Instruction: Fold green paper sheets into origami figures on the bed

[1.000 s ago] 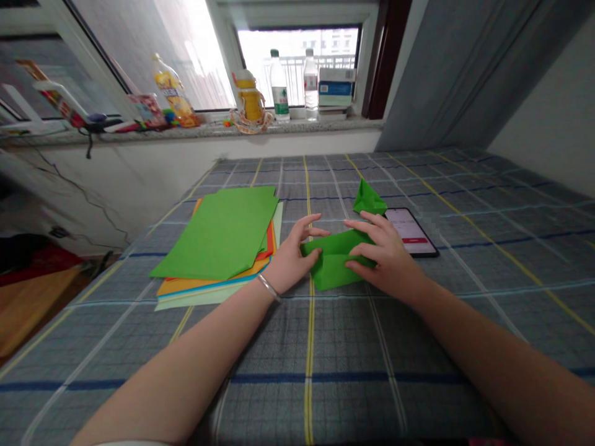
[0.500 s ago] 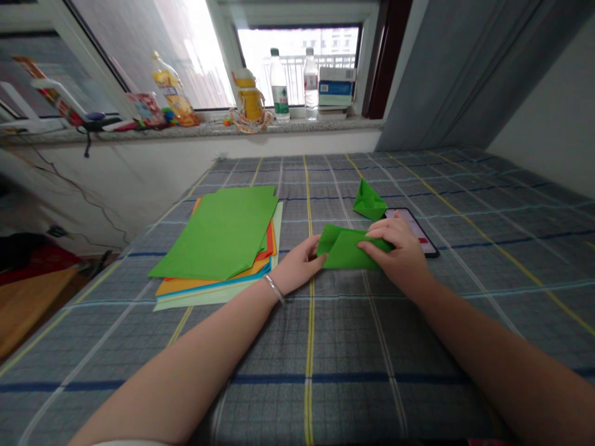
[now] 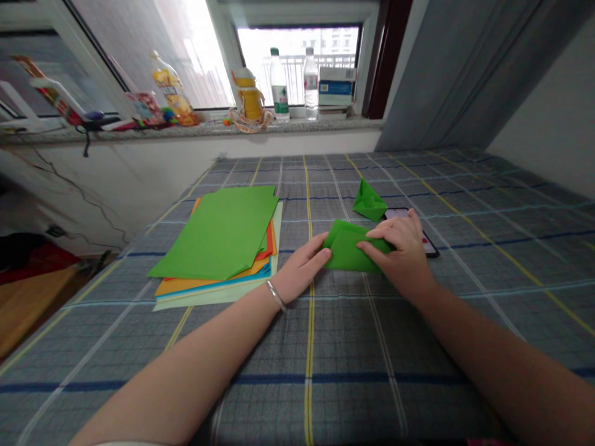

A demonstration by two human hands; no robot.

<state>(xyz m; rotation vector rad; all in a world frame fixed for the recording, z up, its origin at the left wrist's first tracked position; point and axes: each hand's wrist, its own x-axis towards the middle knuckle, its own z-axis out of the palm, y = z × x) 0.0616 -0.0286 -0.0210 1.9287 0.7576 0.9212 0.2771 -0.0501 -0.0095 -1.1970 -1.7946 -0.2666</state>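
Note:
A folded sheet of green paper (image 3: pixel 351 253) is held between both hands, just above or on the checked cloth. At its left end, my left hand (image 3: pixel 303 267) pinches the edge with thumb and fingers; a silver bangle circles that wrist. My right hand (image 3: pixel 400 249) grips the right end, thumb on the near face and fingers over the top edge. Beyond the paper stands a folded green paper boat-like shape (image 3: pixel 369 201). A phone (image 3: pixel 430 245) lies partly hidden behind my right hand.
To the left lies a stack of coloured paper (image 3: pixel 223 232), green on top. The checked cloth (image 3: pixel 344 347) covers the surface. On the windowsill stand a yellow cup (image 3: pixel 250 102), water bottles (image 3: pixel 279 90), a drink bottle (image 3: pixel 174 93) and boxes (image 3: pixel 336 88).
The left end of the folded green paper has been bent in and raised slightly. My left hand has moved a little to the right along it; the right hand keeps its grip.

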